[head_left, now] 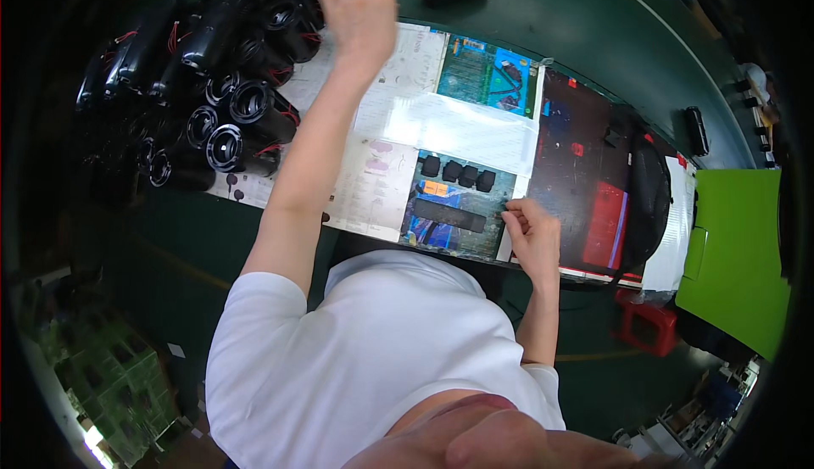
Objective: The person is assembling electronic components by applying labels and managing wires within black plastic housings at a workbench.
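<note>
Left hand (360, 13), right hand (536, 233): cannot tell if gripping; four black blocks (468, 177), one strip (450, 214) near the latter.

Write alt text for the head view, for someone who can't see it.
The left hand of a person in a white shirt is beside a pile of black cylinders. The right hand is near a dark bar and four small black blocks.
</note>
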Motion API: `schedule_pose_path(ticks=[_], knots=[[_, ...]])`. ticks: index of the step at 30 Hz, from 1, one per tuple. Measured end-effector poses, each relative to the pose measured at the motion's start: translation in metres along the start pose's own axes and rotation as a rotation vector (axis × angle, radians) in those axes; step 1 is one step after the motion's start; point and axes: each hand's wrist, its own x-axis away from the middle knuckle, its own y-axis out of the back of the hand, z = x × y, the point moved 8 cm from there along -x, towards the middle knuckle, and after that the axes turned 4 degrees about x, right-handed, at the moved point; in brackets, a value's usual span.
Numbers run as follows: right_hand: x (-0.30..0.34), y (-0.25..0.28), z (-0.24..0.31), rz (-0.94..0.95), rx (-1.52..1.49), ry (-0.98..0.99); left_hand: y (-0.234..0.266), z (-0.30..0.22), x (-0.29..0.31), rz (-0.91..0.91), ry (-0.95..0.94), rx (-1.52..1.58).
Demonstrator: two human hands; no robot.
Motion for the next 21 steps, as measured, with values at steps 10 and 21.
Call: schedule_pose_path(ticks=[10, 21], knots=[[-0.022, -0.006, 0.068, -0.1, 0.097, 0.286, 0.03, 0.061, 0.03, 0.018, 0.154, -0.011], [-0.011, 0.002, 0.086, -0.066, 0.129, 0.448, 0.092, -0.056, 0.214, 0.864, 0.707, 1.763]])
